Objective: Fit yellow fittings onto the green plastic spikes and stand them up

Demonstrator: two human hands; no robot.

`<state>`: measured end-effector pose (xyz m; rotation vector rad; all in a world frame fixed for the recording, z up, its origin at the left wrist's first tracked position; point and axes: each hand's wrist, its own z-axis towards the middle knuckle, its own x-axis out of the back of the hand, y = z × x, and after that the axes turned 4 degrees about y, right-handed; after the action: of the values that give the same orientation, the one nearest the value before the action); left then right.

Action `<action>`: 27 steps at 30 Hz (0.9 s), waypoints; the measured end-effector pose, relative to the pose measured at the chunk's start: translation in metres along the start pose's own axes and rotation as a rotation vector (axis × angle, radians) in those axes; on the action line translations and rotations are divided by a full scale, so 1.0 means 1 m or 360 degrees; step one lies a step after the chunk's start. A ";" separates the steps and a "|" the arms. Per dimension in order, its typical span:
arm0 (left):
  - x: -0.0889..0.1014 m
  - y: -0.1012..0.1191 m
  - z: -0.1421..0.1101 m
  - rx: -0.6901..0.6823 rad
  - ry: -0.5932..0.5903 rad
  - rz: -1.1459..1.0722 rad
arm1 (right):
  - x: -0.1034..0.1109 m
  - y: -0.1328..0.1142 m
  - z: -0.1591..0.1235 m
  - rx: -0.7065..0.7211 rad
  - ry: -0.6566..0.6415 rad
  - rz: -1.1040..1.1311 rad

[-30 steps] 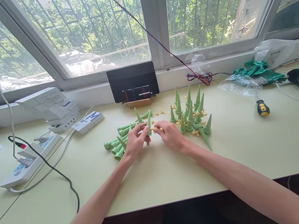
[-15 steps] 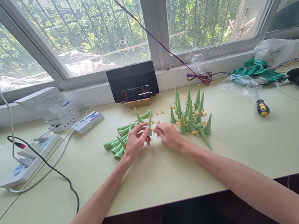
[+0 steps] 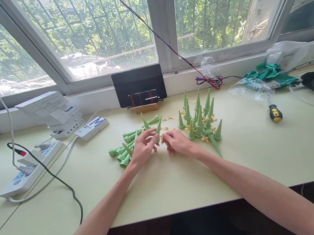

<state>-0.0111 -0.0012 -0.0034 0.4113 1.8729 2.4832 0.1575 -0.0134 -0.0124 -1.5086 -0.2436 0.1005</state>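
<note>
My left hand [image 3: 142, 150] is closed round a green cone-shaped spike [image 3: 158, 125] whose tip points up and away. My right hand [image 3: 177, 143] sits just right of it, fingers pinched on a small yellow piece [image 3: 162, 136] held against the spike's base. Behind my left hand lies a pile of green spikes on their sides [image 3: 126, 150]. To the right of my right hand a cluster of green spikes stands upright [image 3: 199, 120], with small yellow pieces scattered among them.
The pale green table [image 3: 162, 184] carries a tablet with a phone on a stand [image 3: 139, 86], stacked white boxes [image 3: 50, 113], a power strip [image 3: 28, 167] with a black cable, a yellow-handled screwdriver [image 3: 275, 113], plastic bags and red wires.
Both hands have drawn slightly closer together; the spike in my left hand has tilted further to the right. Nothing else on the table has moved.
</note>
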 end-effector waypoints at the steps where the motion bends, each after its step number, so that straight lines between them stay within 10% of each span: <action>1: 0.000 0.000 0.000 0.0002 -0.0001 0.0006 | 0.000 -0.001 0.000 -0.0028 -0.0008 0.0032; 27: 0.003 0.004 -0.002 -0.0046 -0.0119 0.0515 | 0.003 -0.001 0.004 -0.0047 0.0100 0.0033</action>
<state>-0.0135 -0.0039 0.0005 0.8572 1.8698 2.6374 0.1594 -0.0086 -0.0111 -1.5411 -0.1799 0.0664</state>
